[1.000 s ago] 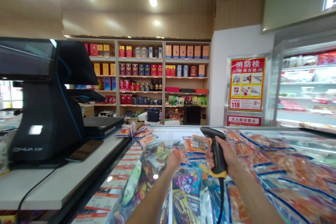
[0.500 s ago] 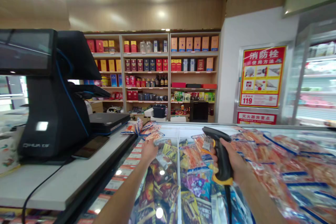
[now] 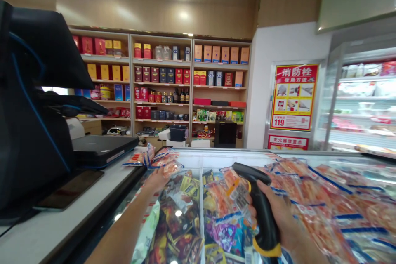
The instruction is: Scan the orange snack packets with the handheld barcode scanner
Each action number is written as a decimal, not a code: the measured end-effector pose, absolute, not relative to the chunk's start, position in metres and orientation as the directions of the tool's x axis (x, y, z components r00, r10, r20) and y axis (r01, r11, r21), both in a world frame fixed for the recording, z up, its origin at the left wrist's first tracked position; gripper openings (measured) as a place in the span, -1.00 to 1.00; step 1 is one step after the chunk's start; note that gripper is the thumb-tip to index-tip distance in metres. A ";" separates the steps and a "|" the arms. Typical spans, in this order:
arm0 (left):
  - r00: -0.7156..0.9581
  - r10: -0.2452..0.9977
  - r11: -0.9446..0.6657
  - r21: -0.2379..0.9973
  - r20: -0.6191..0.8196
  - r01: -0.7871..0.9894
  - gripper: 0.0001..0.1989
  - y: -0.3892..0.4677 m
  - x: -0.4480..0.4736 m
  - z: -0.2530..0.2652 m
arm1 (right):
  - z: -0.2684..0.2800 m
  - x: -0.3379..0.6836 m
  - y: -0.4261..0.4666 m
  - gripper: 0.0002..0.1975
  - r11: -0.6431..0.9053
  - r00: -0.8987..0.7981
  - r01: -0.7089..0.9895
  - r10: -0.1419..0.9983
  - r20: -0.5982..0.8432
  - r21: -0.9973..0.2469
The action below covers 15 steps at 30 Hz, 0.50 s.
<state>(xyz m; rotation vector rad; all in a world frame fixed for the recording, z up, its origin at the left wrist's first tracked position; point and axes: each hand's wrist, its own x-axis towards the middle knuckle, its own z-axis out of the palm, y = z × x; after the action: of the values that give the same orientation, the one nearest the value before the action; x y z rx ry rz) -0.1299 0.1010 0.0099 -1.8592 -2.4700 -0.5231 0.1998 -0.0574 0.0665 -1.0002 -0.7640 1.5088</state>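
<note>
My right hand (image 3: pixel 275 210) is wrapped around the grip of a black and yellow barcode scanner (image 3: pixel 262 202), its head tilted toward the left. A clear plastic piece with a barcode label (image 3: pixel 239 196) shows beside the right fingers; whether they also hold it I cannot tell. My left hand (image 3: pixel 157 179) reaches over the left side of the glass-topped freezer (image 3: pixel 235 152), its fingers stretched onto a clear orange-and-blue food packet (image 3: pixel 171 167). More such packets (image 3: pixel 139 159) lie just beyond it. The left fingertips are partly hidden.
Many orange food packets (image 3: pixel 328 198) lie across the right side. Colourful snack bags (image 3: pixel 182 231) show under the glass. To the left, a counter (image 3: pixel 77 218) bears a black point-of-sale terminal (image 3: pixel 37 90), a flat black box (image 3: pixel 105 150) and a phone (image 3: pixel 68 189). Shelves (image 3: pixel 161 62) stand behind.
The view has turned to the right, so things sit further left. The scanner has come slightly nearer, and the barcode label beside it shows larger. My left hand stays at the packets.
</note>
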 end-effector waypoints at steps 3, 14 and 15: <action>-0.306 0.929 0.257 0.233 0.207 0.938 -0.41 0.089 -0.126 0.011 | 0.066 0.198 -0.055 -0.72 -0.189 -0.038 -0.444 0.981 -0.192 -0.876; -0.379 0.903 0.316 0.284 0.203 0.905 -0.38 0.010 -0.122 0.010 | 0.068 0.155 -0.071 -0.70 -0.293 -0.263 -0.394 0.944 -0.199 -0.871; -0.394 0.890 0.323 0.294 0.229 0.900 -0.39 0.002 -0.119 0.009 | 0.069 0.150 -0.074 -0.70 -0.290 -0.281 -0.402 0.942 -0.184 -0.869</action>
<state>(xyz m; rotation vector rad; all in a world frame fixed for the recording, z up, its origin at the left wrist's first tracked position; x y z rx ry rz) -0.1193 0.0017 0.0086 -1.7144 -2.5344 -0.5895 0.1500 -0.0740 0.0690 -0.9072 -0.8925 1.7450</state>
